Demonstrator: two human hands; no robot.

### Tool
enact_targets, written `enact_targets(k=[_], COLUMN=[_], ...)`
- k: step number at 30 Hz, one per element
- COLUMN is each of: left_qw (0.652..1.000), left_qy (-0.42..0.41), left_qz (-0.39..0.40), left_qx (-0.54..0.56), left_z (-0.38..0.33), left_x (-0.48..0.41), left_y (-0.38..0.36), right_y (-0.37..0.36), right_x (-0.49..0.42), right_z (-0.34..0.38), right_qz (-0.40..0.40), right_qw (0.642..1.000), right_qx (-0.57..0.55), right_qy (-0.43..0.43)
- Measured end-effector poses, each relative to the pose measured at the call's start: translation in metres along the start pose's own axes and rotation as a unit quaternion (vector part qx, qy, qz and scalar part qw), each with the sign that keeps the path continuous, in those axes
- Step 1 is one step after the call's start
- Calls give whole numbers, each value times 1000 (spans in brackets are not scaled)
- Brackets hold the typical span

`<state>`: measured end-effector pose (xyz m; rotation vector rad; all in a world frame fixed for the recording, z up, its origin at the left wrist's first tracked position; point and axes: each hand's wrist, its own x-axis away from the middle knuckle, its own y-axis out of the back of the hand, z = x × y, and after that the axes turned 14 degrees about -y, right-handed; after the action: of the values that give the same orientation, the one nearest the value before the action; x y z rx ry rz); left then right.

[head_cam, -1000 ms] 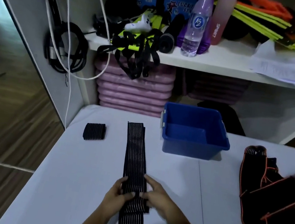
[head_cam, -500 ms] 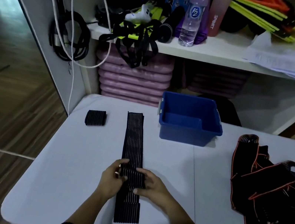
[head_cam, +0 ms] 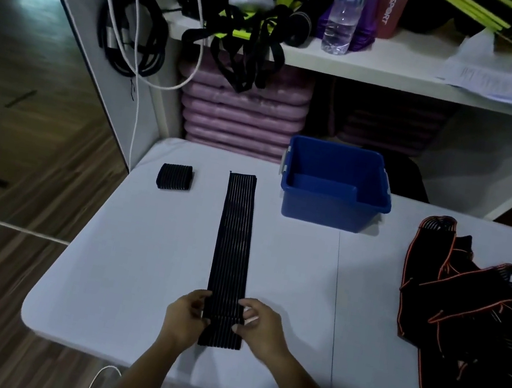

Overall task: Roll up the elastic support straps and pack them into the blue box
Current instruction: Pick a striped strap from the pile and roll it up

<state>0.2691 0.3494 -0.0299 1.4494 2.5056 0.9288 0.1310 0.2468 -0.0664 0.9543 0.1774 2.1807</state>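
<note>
L hand [head_cam: 188, 316] & R hand [head_cam: 262, 328], fingers curled, pinch near-end edges of flat black ribbed elastic strap [head_cam: 233, 251]; uneven first turn likely skews roll, springy fabric may unwind.

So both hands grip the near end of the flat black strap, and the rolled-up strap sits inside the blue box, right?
Not quite. The head view shows the rolled-up strap lying on the table, left of the flat black strap, not inside the blue box. The left hand and right hand do grip that strap's near end.
</note>
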Motion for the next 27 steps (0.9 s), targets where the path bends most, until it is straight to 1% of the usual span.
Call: enact_targets(k=[5,9,13,15,19,24,27], left_qw=[999,996,989,984,965,948,930], left_qy=[-19,-25,-71,-114,-179,-207,-231], left_qz=[2,17,25,28,86,129,153], left_qx=[-51,-87,-125,-135,-172,-205,-243], left_z=[4,6,6,8,12,22,27], left_x=[7,9,10,11,15,13,10], left_y=[-3,-2,-1,-3,-4,-2,-1], right_y=[0,-3,-2,0,1,2,5], right_x=[9,11,14,16,16,14,13], right_z=[-4,-3,-1,0,1,0,1], right_qz=[27,26,24,24,27,11,13], right_qw=[995,992,987,983,972,954,939], right_qx=[77,99,127,143,179,237,275], right_qy=[59,72,97,117,151,185,204])
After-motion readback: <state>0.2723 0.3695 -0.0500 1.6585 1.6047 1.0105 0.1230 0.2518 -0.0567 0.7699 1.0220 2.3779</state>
